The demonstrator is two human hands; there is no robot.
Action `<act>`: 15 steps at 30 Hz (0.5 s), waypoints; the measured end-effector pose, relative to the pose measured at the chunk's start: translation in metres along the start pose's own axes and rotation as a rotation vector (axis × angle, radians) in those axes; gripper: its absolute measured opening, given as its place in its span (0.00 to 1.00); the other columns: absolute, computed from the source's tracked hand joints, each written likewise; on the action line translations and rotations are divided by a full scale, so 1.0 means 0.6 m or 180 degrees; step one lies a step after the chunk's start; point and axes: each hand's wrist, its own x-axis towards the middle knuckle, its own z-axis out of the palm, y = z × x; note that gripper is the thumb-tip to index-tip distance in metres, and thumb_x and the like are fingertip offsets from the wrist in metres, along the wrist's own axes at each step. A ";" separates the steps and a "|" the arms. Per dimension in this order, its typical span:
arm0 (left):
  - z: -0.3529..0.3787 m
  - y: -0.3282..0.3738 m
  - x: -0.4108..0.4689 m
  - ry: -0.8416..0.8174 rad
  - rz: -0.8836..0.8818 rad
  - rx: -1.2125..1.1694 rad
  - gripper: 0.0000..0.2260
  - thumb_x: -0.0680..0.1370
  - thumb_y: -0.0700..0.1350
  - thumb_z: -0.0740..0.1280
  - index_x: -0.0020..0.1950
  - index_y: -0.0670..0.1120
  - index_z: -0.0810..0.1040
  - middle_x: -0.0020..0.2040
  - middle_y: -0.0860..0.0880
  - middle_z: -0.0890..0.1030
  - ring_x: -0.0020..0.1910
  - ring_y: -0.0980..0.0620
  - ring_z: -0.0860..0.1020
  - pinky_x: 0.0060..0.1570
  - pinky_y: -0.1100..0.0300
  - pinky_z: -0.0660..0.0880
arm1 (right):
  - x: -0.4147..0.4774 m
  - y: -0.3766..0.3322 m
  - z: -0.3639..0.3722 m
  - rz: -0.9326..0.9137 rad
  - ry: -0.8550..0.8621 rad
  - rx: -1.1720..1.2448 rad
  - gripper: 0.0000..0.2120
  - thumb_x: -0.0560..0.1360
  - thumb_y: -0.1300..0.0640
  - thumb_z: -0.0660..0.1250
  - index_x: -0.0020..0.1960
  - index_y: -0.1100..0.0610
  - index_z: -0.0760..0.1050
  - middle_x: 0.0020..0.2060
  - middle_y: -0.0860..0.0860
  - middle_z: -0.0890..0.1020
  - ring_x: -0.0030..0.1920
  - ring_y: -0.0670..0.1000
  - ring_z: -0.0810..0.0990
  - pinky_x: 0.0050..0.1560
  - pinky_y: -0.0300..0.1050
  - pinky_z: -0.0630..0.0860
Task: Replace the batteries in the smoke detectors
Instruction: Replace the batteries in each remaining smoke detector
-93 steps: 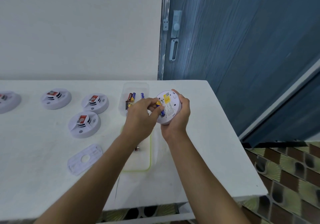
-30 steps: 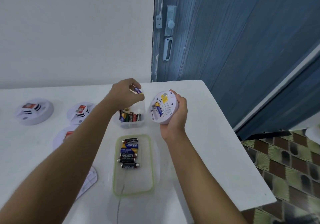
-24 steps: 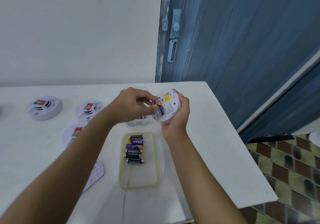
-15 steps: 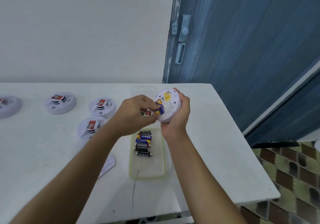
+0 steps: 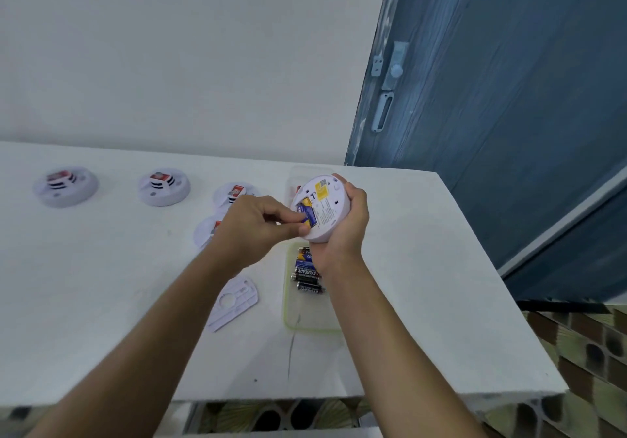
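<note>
Bright, even, soft light with faint shadows; wide-angle bending at the edges and slight blur throughout.

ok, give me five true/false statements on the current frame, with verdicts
1. The right hand holds a smoke detector above the table, back facing the camera. True.
2. The left hand lies flat on the table. False: it pinches a blue-and-yellow battery at the detector's compartment.
3. The green-rimmed tray holds loose batteries. True.
4. The mounting plate is clipped onto the held detector. False: it lies on the table, left of the tray.
5. The held detector is the only one in view. False: other detectors sit on the table further left.
</note>
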 end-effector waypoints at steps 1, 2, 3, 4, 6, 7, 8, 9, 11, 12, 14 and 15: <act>-0.007 0.000 -0.005 -0.0005 -0.0085 -0.0095 0.06 0.66 0.39 0.80 0.40 0.47 0.87 0.41 0.48 0.86 0.46 0.48 0.84 0.53 0.51 0.79 | -0.004 0.003 0.004 0.0046 -0.0043 -0.0002 0.11 0.76 0.49 0.62 0.52 0.54 0.78 0.46 0.55 0.79 0.48 0.59 0.78 0.44 0.47 0.72; -0.011 0.000 -0.009 -0.0021 -0.0162 -0.0183 0.06 0.66 0.38 0.80 0.39 0.45 0.86 0.40 0.46 0.86 0.46 0.47 0.84 0.53 0.52 0.79 | -0.006 0.006 0.006 0.0093 -0.0069 -0.0017 0.10 0.77 0.50 0.61 0.51 0.53 0.77 0.44 0.54 0.79 0.45 0.57 0.77 0.40 0.45 0.70; -0.016 -0.001 -0.013 -0.0038 -0.0241 -0.0267 0.06 0.65 0.37 0.80 0.38 0.43 0.86 0.40 0.45 0.86 0.46 0.47 0.85 0.53 0.53 0.80 | -0.008 0.010 0.009 0.0128 -0.0100 -0.0030 0.10 0.77 0.50 0.61 0.51 0.53 0.77 0.43 0.54 0.79 0.43 0.56 0.77 0.39 0.44 0.69; -0.023 -0.003 -0.016 -0.0050 -0.0318 -0.0335 0.06 0.65 0.37 0.80 0.38 0.42 0.85 0.40 0.44 0.86 0.45 0.47 0.85 0.52 0.54 0.80 | -0.010 0.016 0.012 0.0148 -0.0126 -0.0043 0.10 0.77 0.50 0.61 0.51 0.53 0.77 0.43 0.54 0.79 0.42 0.56 0.77 0.38 0.44 0.70; -0.033 -0.006 -0.020 -0.0084 -0.0481 -0.0483 0.07 0.64 0.35 0.80 0.37 0.39 0.83 0.41 0.42 0.86 0.45 0.47 0.85 0.48 0.58 0.80 | -0.013 0.029 0.015 0.0141 -0.0155 -0.0071 0.11 0.75 0.50 0.62 0.51 0.54 0.78 0.44 0.54 0.79 0.44 0.56 0.78 0.40 0.45 0.73; -0.040 -0.010 -0.022 -0.0083 -0.0556 -0.0570 0.08 0.63 0.35 0.80 0.38 0.37 0.83 0.41 0.41 0.86 0.45 0.47 0.85 0.46 0.60 0.80 | -0.015 0.036 0.017 0.0144 -0.0186 -0.0079 0.11 0.75 0.50 0.62 0.51 0.54 0.79 0.44 0.54 0.80 0.45 0.56 0.78 0.42 0.46 0.74; -0.046 -0.013 -0.023 -0.0077 -0.0615 -0.0626 0.10 0.61 0.36 0.80 0.38 0.36 0.82 0.41 0.40 0.85 0.46 0.47 0.85 0.46 0.60 0.80 | -0.017 0.041 0.018 0.0151 -0.0235 -0.0081 0.10 0.76 0.51 0.61 0.51 0.54 0.79 0.44 0.54 0.80 0.45 0.56 0.79 0.43 0.46 0.75; -0.052 -0.017 -0.024 -0.0073 -0.0662 -0.0657 0.13 0.60 0.37 0.80 0.38 0.34 0.82 0.40 0.40 0.85 0.45 0.47 0.85 0.47 0.58 0.80 | -0.018 0.045 0.018 0.0159 -0.0276 -0.0093 0.11 0.78 0.52 0.60 0.51 0.55 0.78 0.42 0.53 0.81 0.44 0.55 0.79 0.43 0.45 0.76; -0.064 -0.026 -0.031 -0.0024 -0.0737 -0.0632 0.19 0.58 0.39 0.80 0.40 0.29 0.79 0.40 0.38 0.85 0.45 0.46 0.85 0.50 0.53 0.81 | -0.021 0.053 0.019 0.0211 -0.0365 -0.0159 0.11 0.79 0.53 0.58 0.51 0.56 0.78 0.40 0.52 0.81 0.42 0.53 0.81 0.41 0.44 0.76; -0.068 -0.031 -0.034 -0.0006 -0.0758 -0.0612 0.20 0.58 0.39 0.80 0.41 0.28 0.79 0.40 0.38 0.85 0.44 0.46 0.85 0.51 0.53 0.81 | -0.021 0.057 0.020 0.0235 -0.0398 -0.0211 0.11 0.80 0.54 0.58 0.51 0.56 0.77 0.38 0.52 0.82 0.40 0.53 0.81 0.40 0.44 0.76; -0.078 -0.043 -0.040 0.0025 -0.0772 -0.0491 0.20 0.58 0.42 0.81 0.40 0.30 0.80 0.39 0.40 0.85 0.42 0.48 0.84 0.46 0.54 0.80 | -0.023 0.066 0.022 0.0290 -0.0467 -0.0331 0.11 0.80 0.54 0.58 0.51 0.56 0.77 0.37 0.51 0.83 0.39 0.52 0.82 0.40 0.44 0.77; -0.081 -0.049 -0.043 0.0045 -0.0775 -0.0336 0.20 0.58 0.45 0.82 0.39 0.33 0.80 0.37 0.42 0.84 0.40 0.50 0.82 0.42 0.56 0.78 | -0.023 0.071 0.023 0.0300 -0.0479 -0.0419 0.10 0.80 0.53 0.58 0.51 0.56 0.77 0.37 0.51 0.83 0.39 0.52 0.82 0.41 0.45 0.77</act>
